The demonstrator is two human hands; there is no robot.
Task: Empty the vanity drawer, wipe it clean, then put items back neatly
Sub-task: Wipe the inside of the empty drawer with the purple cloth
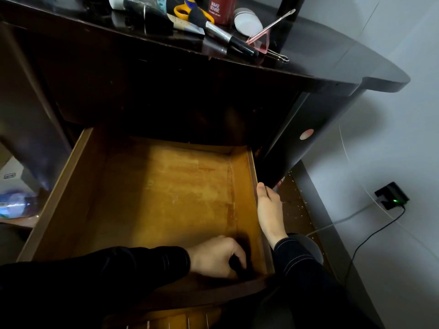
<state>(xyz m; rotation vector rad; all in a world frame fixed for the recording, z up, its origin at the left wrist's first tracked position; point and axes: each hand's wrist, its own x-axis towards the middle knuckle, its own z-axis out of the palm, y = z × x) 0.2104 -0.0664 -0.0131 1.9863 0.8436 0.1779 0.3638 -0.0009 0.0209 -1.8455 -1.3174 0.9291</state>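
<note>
Drawer [166, 186] is pulled far out, wooden floor bare, nothing loose visible inside. Left hand [213, 257] is down in the near right corner, fingers curled around a dark cloth [237, 263]. It's a small dark wad, hard to make out, so cloth is a guess from the task. Right hand [269, 207] lies with fingers straight along the outside of the drawer's right wall, holding nothing, likely steadying it.

Looks like the wipe step: emptying is done, putting back not started.

Handling: the cloth is soft and light and bunches up, so a full-fist grip with the palm pressing down suits corner work. The floor is stiff and flat but looks worn and patchy, so it may drag on the cloth. The drawer hangs far out, so a hard push could tip or slide it; bracing the side wall makes sense.

Items wait on the bench [320, 58] above:
- Scissors [183, 10]: rigid, take by the yellow handles.
- Makeup brush [213, 27]: light, take by the shaft, not the bristles.
- Red bottle [222, 8]: smooth, maybe slippery, grip around the body.
- White jar [248, 21]: lies on its side and could roll.
- Hairpins [278, 55]: thin, at the bench edge, need a fingertip pinch.
</note>
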